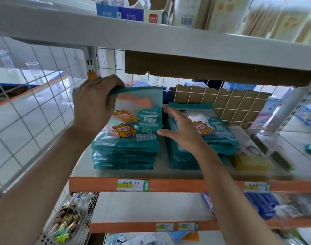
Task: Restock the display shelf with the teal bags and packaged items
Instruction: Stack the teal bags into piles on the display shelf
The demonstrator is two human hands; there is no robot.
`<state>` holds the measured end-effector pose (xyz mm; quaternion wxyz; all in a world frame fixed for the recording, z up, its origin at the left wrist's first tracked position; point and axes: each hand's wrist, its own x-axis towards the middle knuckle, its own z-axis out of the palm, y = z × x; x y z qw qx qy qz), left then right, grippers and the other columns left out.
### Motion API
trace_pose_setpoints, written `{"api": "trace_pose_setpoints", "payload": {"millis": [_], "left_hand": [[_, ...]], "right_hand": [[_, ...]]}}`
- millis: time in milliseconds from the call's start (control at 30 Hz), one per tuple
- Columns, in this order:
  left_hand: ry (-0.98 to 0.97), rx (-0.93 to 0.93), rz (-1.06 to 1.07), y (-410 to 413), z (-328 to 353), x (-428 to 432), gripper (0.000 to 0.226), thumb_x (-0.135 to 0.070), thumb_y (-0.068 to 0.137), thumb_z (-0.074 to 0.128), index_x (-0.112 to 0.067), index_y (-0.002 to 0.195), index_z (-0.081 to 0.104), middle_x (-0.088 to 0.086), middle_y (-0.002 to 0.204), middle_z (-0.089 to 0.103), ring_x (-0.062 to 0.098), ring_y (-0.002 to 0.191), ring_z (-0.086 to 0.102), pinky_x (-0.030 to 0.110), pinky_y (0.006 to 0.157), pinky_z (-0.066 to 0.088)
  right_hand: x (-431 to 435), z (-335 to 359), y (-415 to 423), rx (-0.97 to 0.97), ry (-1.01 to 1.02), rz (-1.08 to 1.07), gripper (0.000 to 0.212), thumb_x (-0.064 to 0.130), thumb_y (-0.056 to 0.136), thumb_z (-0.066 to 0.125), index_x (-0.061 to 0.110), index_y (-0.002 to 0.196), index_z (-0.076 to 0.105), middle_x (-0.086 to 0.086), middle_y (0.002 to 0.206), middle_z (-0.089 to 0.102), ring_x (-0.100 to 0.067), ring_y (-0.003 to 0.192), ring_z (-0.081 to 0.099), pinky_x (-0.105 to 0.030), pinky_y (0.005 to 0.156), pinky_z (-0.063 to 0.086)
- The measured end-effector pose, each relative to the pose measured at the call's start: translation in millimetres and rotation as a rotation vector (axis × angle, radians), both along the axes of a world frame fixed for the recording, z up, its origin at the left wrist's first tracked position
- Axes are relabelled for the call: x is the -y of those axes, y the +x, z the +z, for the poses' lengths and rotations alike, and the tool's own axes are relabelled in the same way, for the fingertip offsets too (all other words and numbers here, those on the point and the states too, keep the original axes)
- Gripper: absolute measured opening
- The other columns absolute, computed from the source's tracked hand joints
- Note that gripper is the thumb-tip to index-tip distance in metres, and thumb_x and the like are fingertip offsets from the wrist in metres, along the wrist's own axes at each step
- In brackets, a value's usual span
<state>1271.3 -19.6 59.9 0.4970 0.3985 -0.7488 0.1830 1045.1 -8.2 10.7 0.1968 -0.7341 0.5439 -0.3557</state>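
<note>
Two stacks of teal bags with a cartoon figure lie side by side on the orange-edged display shelf [169, 184]. My left hand [93, 103] grips the top edge of one teal bag [142, 110] and holds it tilted above the left stack [124, 154]. My right hand [183, 131] has its fingers spread and rests on the left side of the right stack [220, 137], close to the held bag's lower right corner. Flat packaged items [252, 158], pale and yellow, lie on the shelf just right of the right stack.
A white wire grid panel [27, 112] closes the shelf's left side. The shelf above [186, 41] hangs low, with cardboard [204, 71] under it. Wire mesh and cardboard back the shelf. A lower shelf holds blue packs [262, 206]. A wire basket [66, 223] of small items hangs lower left.
</note>
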Motion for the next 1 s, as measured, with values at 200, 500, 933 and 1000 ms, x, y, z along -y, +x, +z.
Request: {"api": "trace_pose_setpoints", "payload": {"millis": [200, 500, 933, 1000], "left_hand": [[0.015, -0.117, -0.036, -10.0, 26.1, -7.2, 0.025, -0.006, 0.079, 0.047, -0.007, 0.095, 0.066, 0.011, 0.086, 0.069, 0.031, 0.078, 0.062, 0.036, 0.069, 0.047], [0.145, -0.216, -0.095, -8.6, 29.6, 4.9, 0.02, -0.021, 0.086, 0.059, -0.013, 0.102, 0.067, 0.004, 0.098, 0.069, 0.024, 0.089, 0.064, 0.041, 0.082, 0.053], [0.822, -0.988, -0.227, 11.9, -36.5, 17.2, 0.034, -0.029, 0.093, 0.052, -0.014, 0.123, 0.051, -0.005, 0.111, 0.061, 0.007, 0.083, 0.062, 0.016, 0.062, 0.053], [0.948, -1.065, -0.409, 12.7, -42.9, 18.1, 0.021, -0.028, 0.089, 0.055, -0.021, 0.108, 0.058, -0.009, 0.091, 0.069, 0.01, 0.075, 0.066, 0.02, 0.06, 0.055]], "right_hand": [[-1.4, -9.4, 21.7, 0.123, 0.066, 0.092, 0.043, 0.02, 0.079, 0.074, 0.012, 0.118, 0.06, -0.004, 0.117, 0.065, -0.015, 0.103, 0.06, -0.031, 0.09, 0.047], [-21.4, -37.7, 22.6, 0.401, 0.179, 0.141, 0.035, 0.009, 0.085, 0.065, 0.008, 0.12, 0.058, -0.009, 0.116, 0.064, -0.015, 0.097, 0.065, -0.038, 0.077, 0.058], [-25.4, -43.1, 11.4, 0.6, 0.343, 0.18, 0.019, 0.005, 0.086, 0.062, 0.018, 0.1, 0.062, 0.002, 0.095, 0.07, -0.012, 0.078, 0.07, -0.024, 0.06, 0.056], [-21.9, -43.2, 16.6, 0.645, 0.374, 0.168, 0.018, 0.009, 0.086, 0.062, 0.016, 0.102, 0.062, 0.003, 0.09, 0.072, -0.016, 0.073, 0.07, -0.028, 0.064, 0.055]]}}
